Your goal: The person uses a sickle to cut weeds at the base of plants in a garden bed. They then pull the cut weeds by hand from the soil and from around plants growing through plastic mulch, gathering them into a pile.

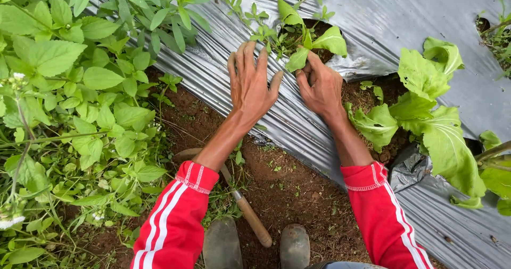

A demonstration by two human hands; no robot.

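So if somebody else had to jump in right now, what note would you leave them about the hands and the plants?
Left hand: open, flat on the silver plastic mulch, fingers at the small weeds by the planting hole.
Right hand: pinching a leaf of the young leafy seedling in that hole.
Bigger leafy plant grows in the next hole to the right.
Wooden-handled tool lies on the soil between the arms, near the boots.
Done: cannot tell. Left: weeds remain in the hole.
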